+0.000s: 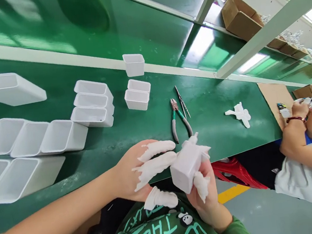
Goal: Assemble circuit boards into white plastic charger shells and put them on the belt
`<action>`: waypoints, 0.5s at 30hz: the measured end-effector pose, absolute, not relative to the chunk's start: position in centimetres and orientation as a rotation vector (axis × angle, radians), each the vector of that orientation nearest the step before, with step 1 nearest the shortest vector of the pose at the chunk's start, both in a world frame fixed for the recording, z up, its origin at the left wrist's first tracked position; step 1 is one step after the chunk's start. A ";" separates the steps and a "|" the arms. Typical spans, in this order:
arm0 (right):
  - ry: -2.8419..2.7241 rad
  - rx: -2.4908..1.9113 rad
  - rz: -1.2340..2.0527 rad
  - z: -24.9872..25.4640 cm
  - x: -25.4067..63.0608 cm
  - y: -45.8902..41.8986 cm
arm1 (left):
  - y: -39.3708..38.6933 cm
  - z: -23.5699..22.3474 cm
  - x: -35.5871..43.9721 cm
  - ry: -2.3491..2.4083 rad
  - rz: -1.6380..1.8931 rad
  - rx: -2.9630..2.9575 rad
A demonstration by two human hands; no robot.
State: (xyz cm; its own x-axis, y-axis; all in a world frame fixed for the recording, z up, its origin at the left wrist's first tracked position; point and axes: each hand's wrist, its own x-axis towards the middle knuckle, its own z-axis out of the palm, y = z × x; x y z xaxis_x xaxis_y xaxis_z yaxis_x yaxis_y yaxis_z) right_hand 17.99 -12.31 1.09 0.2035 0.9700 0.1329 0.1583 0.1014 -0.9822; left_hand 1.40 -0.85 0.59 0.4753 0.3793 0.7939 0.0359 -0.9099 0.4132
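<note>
Right hand (212,193) holds the small white box (186,169) near the edge of the green bench (211,131); left hand (132,168) is spread wide beside it, though from here I can't tell contact. I judge it light, stiff and (being smooth) slippery, best held by opposite walls. Beyond lie pliers (175,109) and tweezers (182,102).

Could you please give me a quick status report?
Right hand: holding white box. Left hand: open, beside it. Pliers, tweezers: on bench, beyond the box.
</note>
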 end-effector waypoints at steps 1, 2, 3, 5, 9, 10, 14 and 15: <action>-1.142 -1.316 0.989 1.4 17.7 -12.1 | -0.7 0.8 1.4 0.267 1.417 2.409; -1.103 -1.311 1.077 1.6 17.3 -12.0 | -0.6 1.1 1.4 0.235 1.411 2.412; -1.064 -1.298 1.153 1.7 17.1 -11.9 | -0.4 1.4 1.5 0.239 1.379 2.406; -0.987 -1.238 1.275 1.8 16.6 -11.8 | -0.1 2.2 1.5 0.209 1.308 2.368; -0.792 -1.059 1.468 2.0 16.2 -11.6 | 0.2 2.9 1.6 0.205 1.295 2.362; -0.724 -1.019 1.503 2.3 16.1 -11.6 | 0.2 2.8 1.6 0.221 1.314 2.367; -0.386 -1.007 1.609 3.4 15.9 -11.3 | 0.3 2.5 1.8 0.222 1.293 2.272; -0.324 -1.004 1.639 3.7 15.8 -11.3 | 0.3 2.4 1.8 0.210 1.281 2.243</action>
